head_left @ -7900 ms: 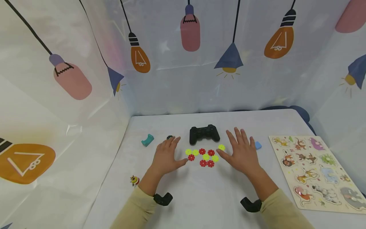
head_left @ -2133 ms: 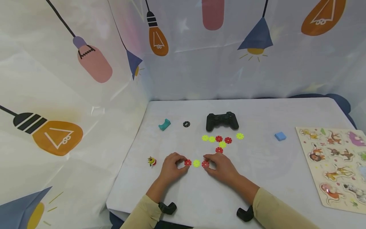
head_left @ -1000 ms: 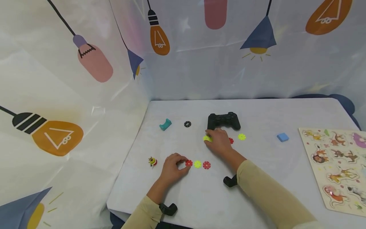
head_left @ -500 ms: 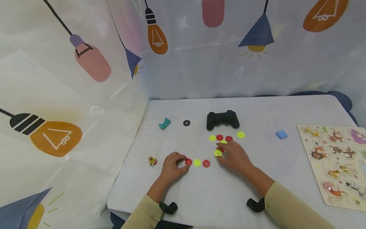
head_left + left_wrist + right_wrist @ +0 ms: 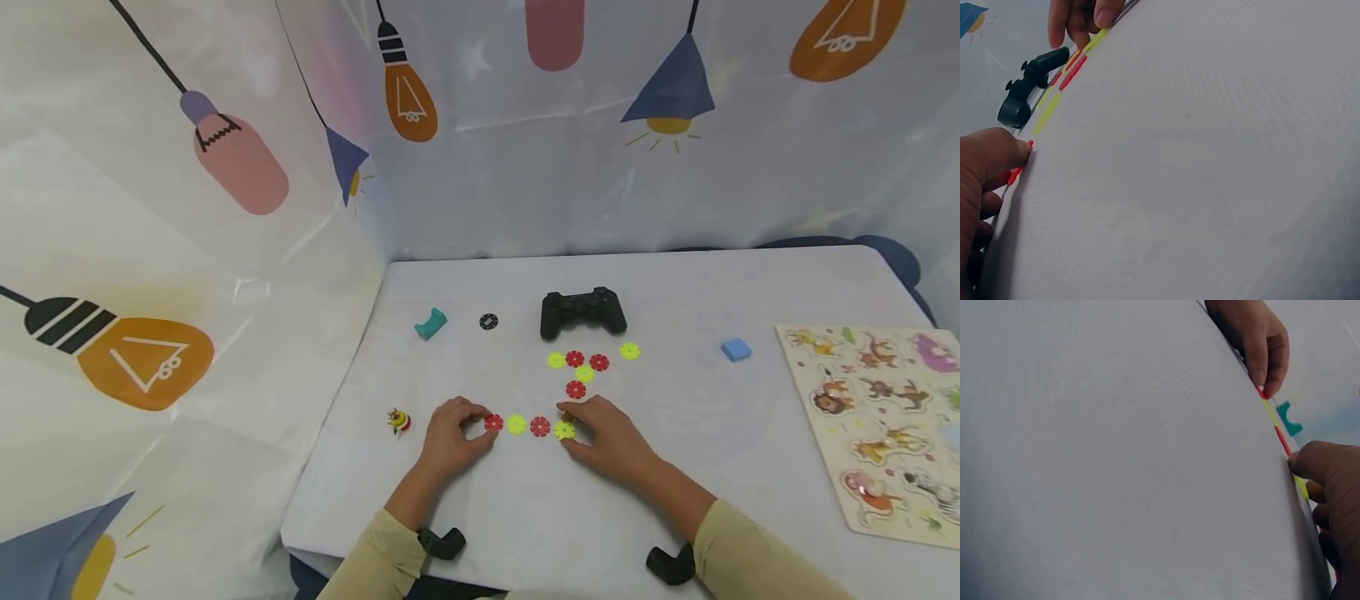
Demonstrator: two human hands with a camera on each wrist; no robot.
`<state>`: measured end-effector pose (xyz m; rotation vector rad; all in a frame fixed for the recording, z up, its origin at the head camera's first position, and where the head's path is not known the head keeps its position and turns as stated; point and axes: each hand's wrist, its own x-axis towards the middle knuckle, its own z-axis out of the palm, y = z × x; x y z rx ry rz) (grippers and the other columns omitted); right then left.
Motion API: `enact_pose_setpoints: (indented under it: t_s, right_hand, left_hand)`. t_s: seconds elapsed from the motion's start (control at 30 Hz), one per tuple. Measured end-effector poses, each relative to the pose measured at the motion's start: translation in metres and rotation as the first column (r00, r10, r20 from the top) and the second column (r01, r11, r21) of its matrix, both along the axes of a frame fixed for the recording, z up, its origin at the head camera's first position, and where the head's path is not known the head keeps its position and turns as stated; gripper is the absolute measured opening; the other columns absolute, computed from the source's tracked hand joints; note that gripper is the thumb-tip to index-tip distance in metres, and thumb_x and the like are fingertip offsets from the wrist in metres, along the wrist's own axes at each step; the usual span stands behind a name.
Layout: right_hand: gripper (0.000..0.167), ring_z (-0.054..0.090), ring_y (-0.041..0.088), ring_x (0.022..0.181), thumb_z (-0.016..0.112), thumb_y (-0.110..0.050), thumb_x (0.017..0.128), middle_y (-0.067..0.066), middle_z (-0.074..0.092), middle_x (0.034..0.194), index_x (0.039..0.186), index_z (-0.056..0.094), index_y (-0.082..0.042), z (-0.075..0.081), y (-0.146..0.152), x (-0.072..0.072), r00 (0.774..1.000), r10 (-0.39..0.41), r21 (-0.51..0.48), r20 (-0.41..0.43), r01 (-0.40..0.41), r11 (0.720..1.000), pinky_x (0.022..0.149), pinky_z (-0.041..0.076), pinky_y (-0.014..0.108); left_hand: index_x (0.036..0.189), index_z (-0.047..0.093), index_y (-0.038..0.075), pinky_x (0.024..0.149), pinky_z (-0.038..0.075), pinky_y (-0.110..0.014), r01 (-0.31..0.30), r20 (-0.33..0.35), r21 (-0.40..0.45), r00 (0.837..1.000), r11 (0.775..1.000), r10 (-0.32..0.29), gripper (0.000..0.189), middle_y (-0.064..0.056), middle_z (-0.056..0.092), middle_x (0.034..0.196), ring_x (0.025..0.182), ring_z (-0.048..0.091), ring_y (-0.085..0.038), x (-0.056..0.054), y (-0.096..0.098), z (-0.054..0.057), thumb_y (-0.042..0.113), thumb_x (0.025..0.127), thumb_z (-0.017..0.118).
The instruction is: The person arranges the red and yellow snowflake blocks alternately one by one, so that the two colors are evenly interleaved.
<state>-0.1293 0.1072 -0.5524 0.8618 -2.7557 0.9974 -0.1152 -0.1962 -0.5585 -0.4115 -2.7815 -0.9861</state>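
Note:
A row of flower-shaped plastic discs lies near the front of the table. At its left end my left hand (image 5: 450,437) pinches a red disc (image 5: 493,422) between thumb and fingers. A yellow disc (image 5: 516,425) and another red disc (image 5: 540,427) follow to the right. My right hand (image 5: 611,442) pinches a second yellow disc (image 5: 565,430) at the row's right end, beside that red one. Behind the right hand is a loose cluster of red and yellow discs (image 5: 575,389). In the right wrist view, the thumb (image 5: 1313,459) covers part of the yellow disc.
A black game controller (image 5: 583,312) lies behind the cluster. Further left are a black round token (image 5: 488,322), a teal curved block (image 5: 431,323) and a small yellow-and-red figure (image 5: 399,421). To the right are a blue block (image 5: 736,349) and a wooden animal puzzle board (image 5: 847,500).
From open over the cluster, both hands came forward to a row of discs. My right hand then fetched a yellow disc from the cluster to the row's right end; the left stayed on its red disc.

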Motion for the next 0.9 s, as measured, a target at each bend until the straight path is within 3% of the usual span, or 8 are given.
enact_pose_setpoints:
  t_s: [0.3, 0.43, 0.6, 0.9]
  right_hand:
    - [0.055, 0.057, 0.011, 0.101, 0.084, -0.026, 0.079, -0.009, 0.066, 0.111, 0.129, 0.064, -0.015, -0.003, -0.001, -0.002, 0.999, -0.022, -0.035, 0.032, 0.023, 0.999, 0.085, 0.052, 0.035]
    - [0.048, 0.058, 0.015, 0.096, 0.083, -0.024, 0.080, -0.005, 0.066, 0.105, 0.123, 0.066, -0.013, 0.000, 0.001, -0.008, 0.987, -0.149, -0.099, 0.066, 0.155, 0.983, 0.079, 0.053, 0.037]
    - [0.045, 0.056, 0.023, 0.091, 0.081, -0.024, 0.080, 0.004, 0.066, 0.100, 0.117, 0.065, -0.007, 0.003, 0.002, -0.023, 0.941, -0.329, -0.108, 0.082, 0.336, 0.935, 0.076, 0.049, 0.042]
    - [0.058, 0.054, 0.027, 0.099, 0.082, -0.030, 0.079, 0.007, 0.065, 0.107, 0.127, 0.060, -0.006, -0.007, -0.006, -0.037, 0.927, -0.358, -0.042, 0.112, 0.365, 0.930, 0.080, 0.050, 0.044]
  left_hand:
    - [0.103, 0.071, 0.027, 0.077, 0.044, -0.032, -0.001, -0.004, 0.009, 1.000, 1.000, 0.001, 0.024, 0.020, 0.056, 0.088, 0.081, 0.050, -0.003, -0.001, 0.000, -0.003, 0.035, 0.082, 0.079]
    - [0.103, 0.071, 0.028, 0.075, 0.044, -0.031, 0.003, -0.008, 0.009, 1.000, 1.000, -0.003, 0.023, 0.019, 0.056, 0.088, 0.081, 0.050, -0.003, -0.003, -0.002, -0.005, 0.036, 0.083, 0.079]
    - [0.103, 0.072, 0.027, 0.075, 0.044, -0.031, 0.000, 0.001, 0.007, 1.000, 1.000, 0.000, 0.023, 0.019, 0.056, 0.087, 0.081, 0.050, -0.003, -0.002, -0.003, -0.004, 0.036, 0.083, 0.079]
    - [0.103, 0.072, 0.026, 0.077, 0.043, -0.033, 0.002, 0.001, 0.010, 1.000, 1.000, -0.002, 0.024, 0.017, 0.057, 0.088, 0.081, 0.050, -0.003, 0.000, 0.000, -0.003, 0.036, 0.083, 0.079]
